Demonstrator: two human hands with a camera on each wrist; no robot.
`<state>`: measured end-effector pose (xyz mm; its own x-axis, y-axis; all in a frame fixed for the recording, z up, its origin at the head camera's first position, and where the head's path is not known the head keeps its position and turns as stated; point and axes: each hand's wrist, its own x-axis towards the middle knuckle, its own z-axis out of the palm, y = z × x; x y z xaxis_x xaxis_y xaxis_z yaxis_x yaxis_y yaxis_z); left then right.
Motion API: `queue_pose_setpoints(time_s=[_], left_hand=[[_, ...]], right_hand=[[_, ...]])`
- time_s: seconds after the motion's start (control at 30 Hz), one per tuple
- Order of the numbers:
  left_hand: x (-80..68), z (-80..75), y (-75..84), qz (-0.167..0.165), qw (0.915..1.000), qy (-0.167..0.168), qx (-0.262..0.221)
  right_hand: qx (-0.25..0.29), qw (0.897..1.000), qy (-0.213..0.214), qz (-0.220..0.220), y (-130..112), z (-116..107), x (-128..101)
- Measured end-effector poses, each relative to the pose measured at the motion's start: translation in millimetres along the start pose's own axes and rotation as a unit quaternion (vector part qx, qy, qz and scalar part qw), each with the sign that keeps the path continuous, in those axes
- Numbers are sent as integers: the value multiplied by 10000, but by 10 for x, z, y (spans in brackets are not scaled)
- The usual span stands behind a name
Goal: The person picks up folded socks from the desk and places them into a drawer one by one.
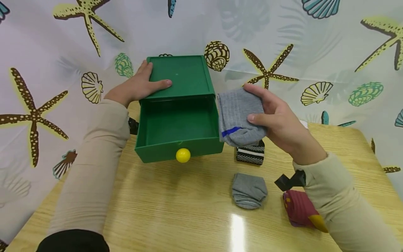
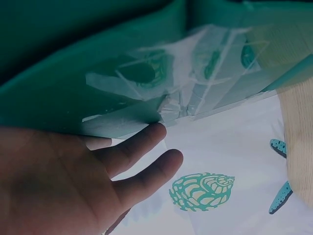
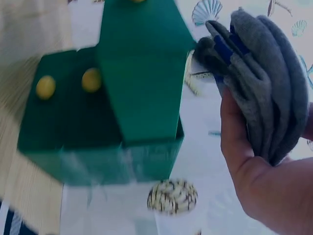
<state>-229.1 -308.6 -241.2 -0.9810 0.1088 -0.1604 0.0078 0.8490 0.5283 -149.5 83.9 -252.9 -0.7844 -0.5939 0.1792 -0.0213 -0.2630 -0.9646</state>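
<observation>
A green drawer box [image 1: 177, 75] has its top drawer [image 1: 181, 124] pulled out, with a yellow knob [image 1: 183, 155] on the front. Inside, the drawer's green floor shows bare. My left hand [image 1: 138, 84] rests on the box's upper left edge, thumb flat on the lid. Along the box's side in the left wrist view lie its extended fingers [image 2: 142, 152]. With thumb and fingers, my right hand [image 1: 280, 122] holds a folded grey sock [image 1: 240, 115] bearing a blue stripe, raised beside the drawer's right wall. Several folded layers of this sock show in the right wrist view.
On the wooden table [image 1: 176, 203] lie a black-and-white striped sock [image 1: 251, 154], a folded grey sock [image 1: 249, 190] and a maroon sock [image 1: 300, 208] with yellow patches, partly behind the right sleeve. A cloth [image 1: 195, 28] printed with shells and starfish hangs behind.
</observation>
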Motion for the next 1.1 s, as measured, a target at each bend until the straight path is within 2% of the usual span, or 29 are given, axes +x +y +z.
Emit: queue_pose_setpoints(time_s=[0.17,0.33,0.47,0.67,0.8,0.9,1.0,1.1], left_hand=[[-3,7,4,15,10000,13,-1],[-6,-3,18,-31,10000,-11,19],[-10,-17,12,-86,10000,0,20],[-8,-26,-16,-128,9999,-8,-30],[-15,-32,-28,-173,9998,-49,-44],[-17,-32,-18,-174,9998,-48,-4],[-11,-25,-11,-150,9999,-40,10],[3,-20,-6,-116,9999,-34,-46]], right_hand=[[211,9997,-39,77,-23,189,216],[191,9995,-79,250,18,382,412],[-167,9979,-121,613,75,570,564],[-1133,9886,-114,981,157,805,790],[-1177,9844,-497,1213,248,921,926],[-1384,9733,-915,1584,295,966,1005],[-2155,9525,-1065,1869,310,982,1041],[-2922,9312,-982,1946,306,993,1040]])
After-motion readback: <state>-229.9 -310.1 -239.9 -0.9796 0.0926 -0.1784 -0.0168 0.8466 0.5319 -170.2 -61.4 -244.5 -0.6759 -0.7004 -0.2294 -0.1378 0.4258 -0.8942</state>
